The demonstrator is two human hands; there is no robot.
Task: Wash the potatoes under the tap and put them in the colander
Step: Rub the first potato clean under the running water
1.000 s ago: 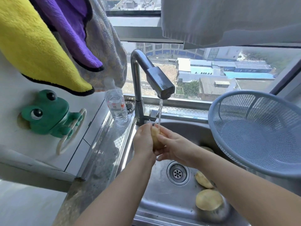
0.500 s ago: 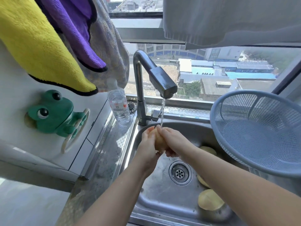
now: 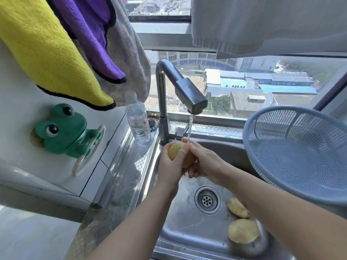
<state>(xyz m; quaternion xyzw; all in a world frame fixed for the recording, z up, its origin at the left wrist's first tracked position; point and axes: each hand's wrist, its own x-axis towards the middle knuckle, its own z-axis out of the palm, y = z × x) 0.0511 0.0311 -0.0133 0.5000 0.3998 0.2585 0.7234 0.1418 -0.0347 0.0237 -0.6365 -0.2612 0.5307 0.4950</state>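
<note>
Wet potato [image 3: 180,154] under the tap [image 3: 190,97]
Both grips, left hand [image 3: 169,167] and right hand [image 3: 205,163], are closed round its middle, at 11 o'clock in the sink [image 3: 185,224]; I'd guess it's firm, fairly heavy and slick, so wrap the fat belly, not the ends.

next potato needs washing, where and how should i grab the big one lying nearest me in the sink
Probably from straight above, fingers and thumb across the middle of the near potato. It lies flat, broad face up, on the sink floor; a second potato sits close behind it, so pinch its left and right flanks.
</note>
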